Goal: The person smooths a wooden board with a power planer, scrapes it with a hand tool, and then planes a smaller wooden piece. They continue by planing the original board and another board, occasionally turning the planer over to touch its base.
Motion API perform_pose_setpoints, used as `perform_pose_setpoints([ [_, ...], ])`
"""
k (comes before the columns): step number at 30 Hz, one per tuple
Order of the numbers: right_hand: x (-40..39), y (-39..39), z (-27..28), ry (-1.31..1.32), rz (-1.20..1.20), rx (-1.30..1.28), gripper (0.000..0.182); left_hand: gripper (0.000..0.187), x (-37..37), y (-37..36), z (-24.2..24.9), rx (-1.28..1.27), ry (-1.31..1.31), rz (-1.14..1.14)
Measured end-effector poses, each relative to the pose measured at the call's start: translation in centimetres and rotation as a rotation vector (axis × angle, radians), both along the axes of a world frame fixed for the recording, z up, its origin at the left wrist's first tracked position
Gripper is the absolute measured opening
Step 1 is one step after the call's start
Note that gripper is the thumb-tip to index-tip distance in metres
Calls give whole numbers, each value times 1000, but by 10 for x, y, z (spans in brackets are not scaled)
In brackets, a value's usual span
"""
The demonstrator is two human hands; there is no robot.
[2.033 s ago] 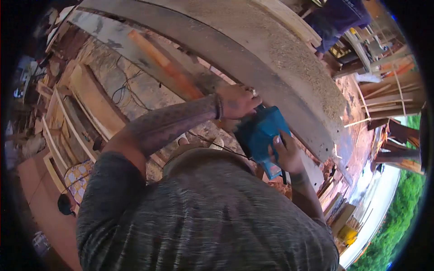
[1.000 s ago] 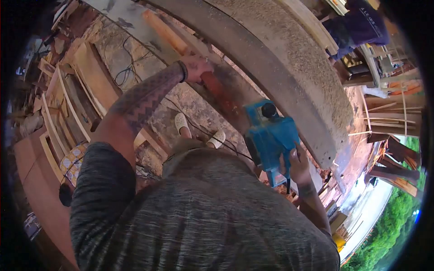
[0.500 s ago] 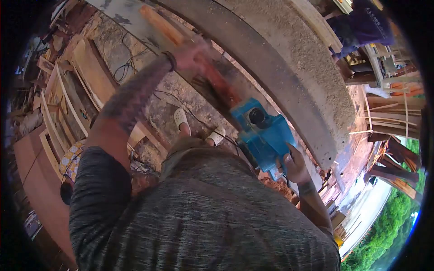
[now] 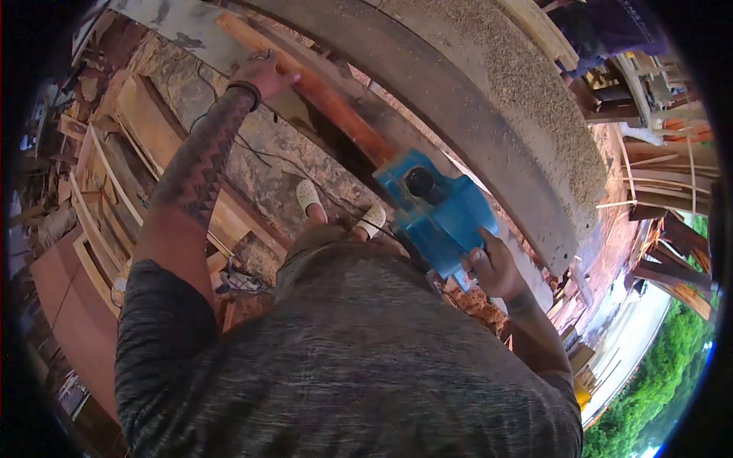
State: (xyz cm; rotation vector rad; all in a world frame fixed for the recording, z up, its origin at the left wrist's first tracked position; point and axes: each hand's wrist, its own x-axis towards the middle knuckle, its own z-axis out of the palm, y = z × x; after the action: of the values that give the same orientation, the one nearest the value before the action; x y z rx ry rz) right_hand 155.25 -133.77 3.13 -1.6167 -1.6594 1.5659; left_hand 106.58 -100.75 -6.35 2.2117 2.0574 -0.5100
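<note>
A blue electric hand planer (image 4: 444, 217) with a black knob rests over the near end of a reddish wooden strip (image 4: 336, 111). My right hand (image 4: 495, 266) is closed around the planer's rear handle. Toward the strip's far end, my left hand (image 4: 263, 75) grips its near side, with the thumb apart from the curled fingers. The planer's body hides the end of the strip beneath it. Under the strip lies a long grey plank (image 4: 172, 27).
A wide curved board (image 4: 458, 99) covered in sawdust runs alongside. Boards (image 4: 156, 122) and a cable (image 4: 267, 156) lie on the left. My light clogs (image 4: 308, 197) stand below. Another person in dark clothing (image 4: 611, 30) is at upper right, near stacked timber (image 4: 672, 172).
My left hand has slid up and left along the strip, away from the planer. The planer and my right hand have shifted only slightly in view.
</note>
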Motion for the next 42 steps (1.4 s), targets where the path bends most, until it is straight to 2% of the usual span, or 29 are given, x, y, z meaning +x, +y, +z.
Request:
perform_pose_setpoints([
  [3,-13,17,8,34,17,-52,51,105,0,2,0,-31,-3,32],
  [5,-14,21,3,52,48,22,51,106,-1,4,2,-62,-12,49],
  [7,-18,26,3,52,56,45,51,105,12,-7,30,-97,-8,64],
  [9,-25,32,8,36,41,15,51,104,-12,8,-11,-23,-52,6],
  [10,-25,35,8,16,70,-5,54,103,-15,9,-16,13,-75,-23],
  [12,-26,42,8,-25,128,-46,59,98,-11,-1,-11,93,-33,-37],
  [13,-28,45,7,4,116,-28,56,96,-5,-8,-1,134,-12,-44],
  [16,-35,51,4,58,79,12,49,91,4,-10,20,17,-27,15],
  [19,-42,57,5,51,50,-6,48,78,-3,-3,9,28,-31,-31],
  [21,-48,64,8,51,46,-57,48,70,-27,11,-26,101,-83,-112],
  [22,-50,66,7,53,55,-45,48,66,-31,12,-28,137,-109,-153],
  [26,-60,77,6,54,80,-25,46,64,-20,1,-9,96,-112,-47],
  [29,-74,90,11,51,94,-20,41,57,-30,4,-30,153,-126,-120],
  [30,-79,94,12,52,99,-17,40,55,-44,18,-49,132,-156,-155],
  [32,-89,104,13,51,105,-1,38,53,-48,24,-49,58,-147,-151],
  [34,-98,115,11,43,115,13,38,52,-27,17,-18,-47,-69,-73],
  [37,-111,129,8,35,116,18,40,49,-22,4,-9,69,-20,-14],
  [42,-137,151,8,50,110,21,44,49,-37,14,-25,36,-73,-54],
])
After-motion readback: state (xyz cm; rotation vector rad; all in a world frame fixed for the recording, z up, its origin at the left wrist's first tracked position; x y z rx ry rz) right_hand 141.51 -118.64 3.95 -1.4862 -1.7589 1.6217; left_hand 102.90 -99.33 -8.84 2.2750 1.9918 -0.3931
